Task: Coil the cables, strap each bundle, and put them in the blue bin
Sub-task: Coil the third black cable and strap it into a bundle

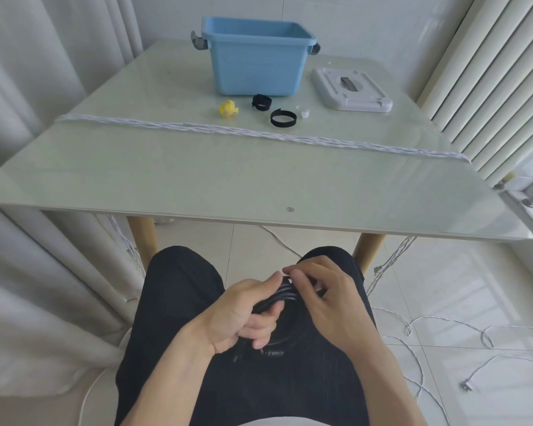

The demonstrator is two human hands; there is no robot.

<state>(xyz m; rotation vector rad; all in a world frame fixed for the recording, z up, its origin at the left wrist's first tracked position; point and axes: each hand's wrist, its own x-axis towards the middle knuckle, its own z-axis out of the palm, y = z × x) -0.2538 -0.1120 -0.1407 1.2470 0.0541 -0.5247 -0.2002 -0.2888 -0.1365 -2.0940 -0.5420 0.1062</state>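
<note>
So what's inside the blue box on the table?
Only the far inner walls of the blue bin show, and nothing is seen there. Its near wall hides the bottom, so something could lie there unseen. Its white lid lies beside it on the table.

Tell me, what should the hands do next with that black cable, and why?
Probably reach for a strap. The coiled black cable sits gathered in the left hand, with the right hand pinching its top, and no strap shows around it. The open black loop strap lies on the pale glass table, before the blue plastic bin.
</note>
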